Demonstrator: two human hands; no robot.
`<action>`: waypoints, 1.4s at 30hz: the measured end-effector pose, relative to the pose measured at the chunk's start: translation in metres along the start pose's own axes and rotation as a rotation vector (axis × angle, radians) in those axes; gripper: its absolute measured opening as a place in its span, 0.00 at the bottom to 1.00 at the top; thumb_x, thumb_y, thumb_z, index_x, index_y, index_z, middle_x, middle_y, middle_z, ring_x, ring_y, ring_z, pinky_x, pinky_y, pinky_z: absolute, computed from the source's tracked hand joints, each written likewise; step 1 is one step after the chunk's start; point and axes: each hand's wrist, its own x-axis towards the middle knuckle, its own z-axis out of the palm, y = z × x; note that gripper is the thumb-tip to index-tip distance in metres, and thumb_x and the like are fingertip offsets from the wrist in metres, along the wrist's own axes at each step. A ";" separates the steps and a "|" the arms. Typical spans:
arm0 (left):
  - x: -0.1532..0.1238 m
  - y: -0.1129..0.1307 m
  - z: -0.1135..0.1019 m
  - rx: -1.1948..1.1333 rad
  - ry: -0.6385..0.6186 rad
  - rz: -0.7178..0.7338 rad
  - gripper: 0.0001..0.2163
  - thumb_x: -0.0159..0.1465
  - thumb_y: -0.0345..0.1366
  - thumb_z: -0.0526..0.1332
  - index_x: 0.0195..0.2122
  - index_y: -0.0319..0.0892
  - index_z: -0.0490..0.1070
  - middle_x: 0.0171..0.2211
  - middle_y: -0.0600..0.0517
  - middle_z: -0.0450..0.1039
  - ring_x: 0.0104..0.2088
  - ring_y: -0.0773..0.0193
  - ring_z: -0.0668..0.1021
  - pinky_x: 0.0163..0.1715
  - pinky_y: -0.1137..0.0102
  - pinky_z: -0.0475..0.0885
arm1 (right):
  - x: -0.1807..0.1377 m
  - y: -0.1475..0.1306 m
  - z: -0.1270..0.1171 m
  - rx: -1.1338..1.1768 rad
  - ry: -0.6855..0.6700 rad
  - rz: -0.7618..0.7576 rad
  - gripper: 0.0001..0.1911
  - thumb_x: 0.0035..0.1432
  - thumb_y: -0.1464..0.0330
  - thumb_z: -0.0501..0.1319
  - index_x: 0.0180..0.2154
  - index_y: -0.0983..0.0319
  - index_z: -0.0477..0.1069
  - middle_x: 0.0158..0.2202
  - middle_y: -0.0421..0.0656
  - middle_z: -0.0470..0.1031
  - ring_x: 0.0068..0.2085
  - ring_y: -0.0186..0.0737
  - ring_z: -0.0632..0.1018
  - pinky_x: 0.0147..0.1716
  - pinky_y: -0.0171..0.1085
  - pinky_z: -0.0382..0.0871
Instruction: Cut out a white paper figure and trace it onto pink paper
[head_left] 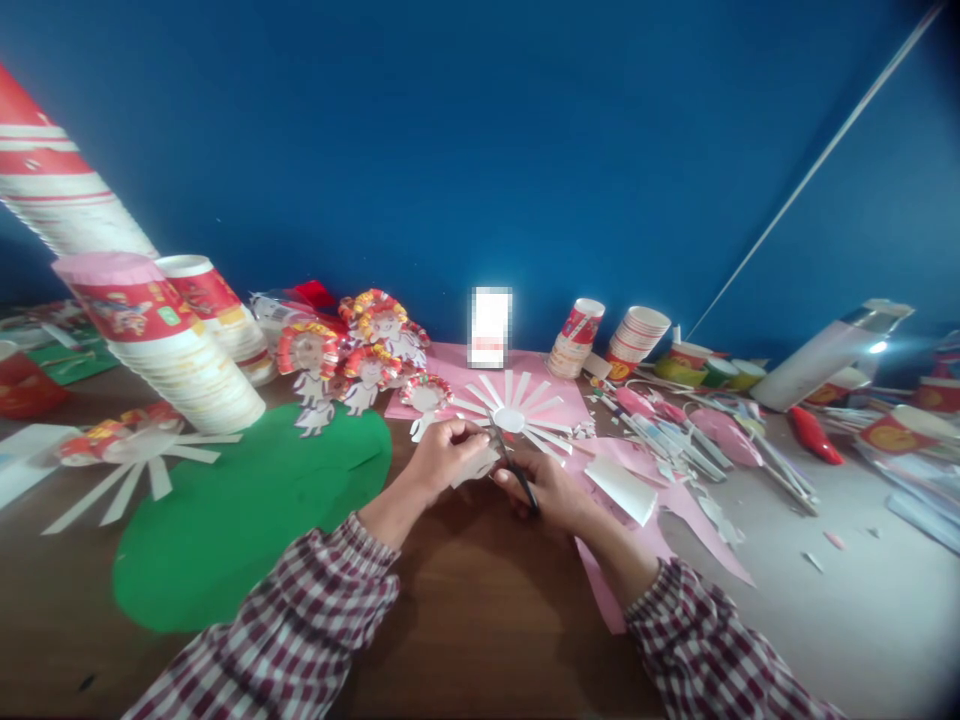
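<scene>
My left hand [448,455] pinches a small piece of white paper [474,468] over the front middle of the table. Closed around the black handles of a pair of scissors [529,490], my right hand [551,492] holds the blades against the paper's upper edge. Just beyond both hands, a paper cup cut into white strips [510,418] lies fanned out on a pink sheet [564,400]. Several paper lion figures [367,372] with red and yellow manes stand to the left of it.
A green paper shape [255,530] lies on the left, with a half-rolled strip cup [146,450] beside it. Tall cup stacks [187,370] lean behind. Pink scraps [697,520], pens [690,445] and a red marker-like object [815,435] lie on the right, near a white bottle [821,355].
</scene>
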 end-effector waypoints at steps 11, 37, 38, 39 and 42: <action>0.001 -0.002 0.000 -0.007 0.001 0.001 0.09 0.51 0.39 0.63 0.27 0.38 0.75 0.25 0.50 0.75 0.27 0.63 0.75 0.29 0.70 0.68 | 0.000 -0.001 0.001 -0.008 0.010 0.004 0.18 0.55 0.53 0.57 0.32 0.63 0.69 0.16 0.36 0.65 0.18 0.30 0.67 0.17 0.28 0.59; 0.001 0.000 -0.001 0.018 -0.006 -0.005 0.09 0.51 0.38 0.62 0.28 0.37 0.74 0.25 0.50 0.75 0.27 0.63 0.74 0.30 0.70 0.67 | -0.001 -0.001 0.001 0.013 0.008 -0.010 0.14 0.55 0.57 0.59 0.32 0.62 0.69 0.16 0.35 0.65 0.17 0.30 0.67 0.17 0.28 0.59; 0.001 -0.001 -0.001 0.017 -0.007 -0.004 0.09 0.51 0.38 0.62 0.28 0.37 0.74 0.25 0.49 0.75 0.27 0.63 0.74 0.30 0.70 0.67 | -0.001 -0.002 0.001 0.015 0.006 -0.007 0.14 0.55 0.57 0.59 0.32 0.62 0.69 0.16 0.35 0.65 0.17 0.30 0.67 0.17 0.28 0.59; 0.001 -0.001 -0.001 0.015 -0.008 -0.004 0.09 0.51 0.38 0.62 0.28 0.37 0.74 0.25 0.49 0.75 0.27 0.63 0.74 0.30 0.70 0.67 | -0.001 -0.002 0.001 0.016 0.007 -0.004 0.14 0.55 0.57 0.59 0.32 0.62 0.69 0.16 0.35 0.65 0.17 0.30 0.66 0.17 0.28 0.58; 0.001 -0.001 0.000 0.017 -0.006 0.000 0.09 0.51 0.38 0.62 0.28 0.37 0.74 0.26 0.49 0.75 0.28 0.63 0.74 0.30 0.70 0.67 | -0.001 -0.002 0.001 0.002 0.014 -0.002 0.14 0.55 0.57 0.59 0.31 0.62 0.69 0.16 0.35 0.65 0.17 0.30 0.67 0.17 0.28 0.58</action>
